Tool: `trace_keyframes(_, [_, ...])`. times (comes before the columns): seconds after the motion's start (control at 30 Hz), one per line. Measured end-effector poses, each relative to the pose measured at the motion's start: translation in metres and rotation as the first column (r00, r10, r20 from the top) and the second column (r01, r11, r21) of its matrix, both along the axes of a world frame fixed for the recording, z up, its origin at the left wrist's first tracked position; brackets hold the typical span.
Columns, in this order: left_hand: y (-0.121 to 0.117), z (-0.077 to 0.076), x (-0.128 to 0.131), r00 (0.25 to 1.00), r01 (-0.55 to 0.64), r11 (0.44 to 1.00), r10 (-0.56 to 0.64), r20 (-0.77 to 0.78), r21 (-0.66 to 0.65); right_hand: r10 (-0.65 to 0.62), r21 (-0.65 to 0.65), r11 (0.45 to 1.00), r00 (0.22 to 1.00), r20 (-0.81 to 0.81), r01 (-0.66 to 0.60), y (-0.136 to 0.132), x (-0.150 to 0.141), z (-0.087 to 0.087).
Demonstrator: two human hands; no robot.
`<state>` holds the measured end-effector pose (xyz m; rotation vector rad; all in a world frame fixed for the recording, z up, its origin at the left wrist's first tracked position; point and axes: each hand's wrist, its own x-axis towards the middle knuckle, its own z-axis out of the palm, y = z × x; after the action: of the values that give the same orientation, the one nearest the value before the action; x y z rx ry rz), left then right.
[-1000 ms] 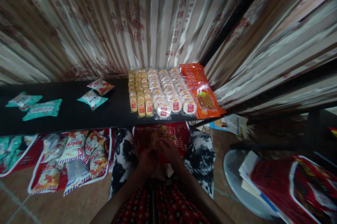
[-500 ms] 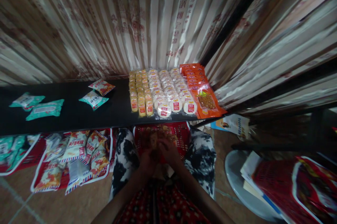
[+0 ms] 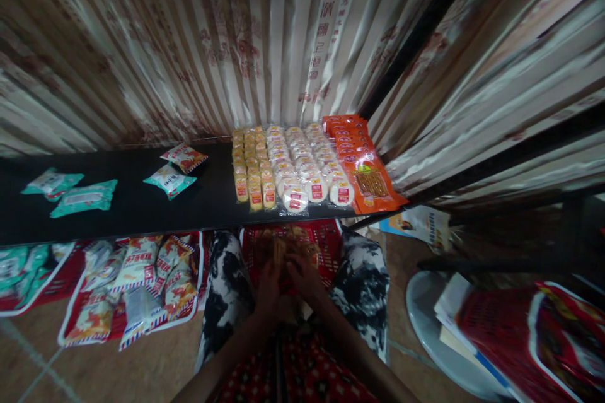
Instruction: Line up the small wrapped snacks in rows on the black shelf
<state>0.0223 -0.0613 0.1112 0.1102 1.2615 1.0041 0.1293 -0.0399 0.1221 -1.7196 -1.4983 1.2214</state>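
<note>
pleated beige curtains (image 3: pixel 278 37) with reddish print behind a black shelf (image 3: pixel 127 217), brown tiled floor (image 3: pixel 142 359)

The only view is worn on the head, looking forward and steeply down over the lap (image 3: pixel 227 292) and forearms, which are close, at the surface (image 3: pixel 118 220) running across the middle, with the curtain (image 3: pixel 189 43) beyond filling the top.
</note>
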Motion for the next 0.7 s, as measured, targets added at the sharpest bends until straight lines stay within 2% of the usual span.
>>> trace_keyframes(0.17, [-0.002,0.006,-0.001,0.981,0.102,0.994,-0.095,-0.167,0.036,-0.011,-0.036,0.999,1.000,-0.014,0.011,-0.001,0.000,0.001])
trace_keyframes(0.37, [-0.001,0.016,-0.001,0.857,0.247,0.969,-0.207,-0.472,0.024,-0.020,-0.061,0.998,0.991,-0.134,0.012,0.000,-0.002,0.000])
trace_keyframes(0.57, [-0.006,0.014,0.001,0.756,0.305,0.947,-0.175,-0.631,0.103,-0.075,-0.124,0.991,0.973,-0.218,0.048,0.002,-0.003,-0.004])
trace_keyframes(0.7, [-0.009,0.013,0.001,0.730,0.339,0.925,-0.144,-0.668,0.172,-0.077,-0.108,0.993,0.973,-0.220,0.054,0.002,-0.004,-0.006])
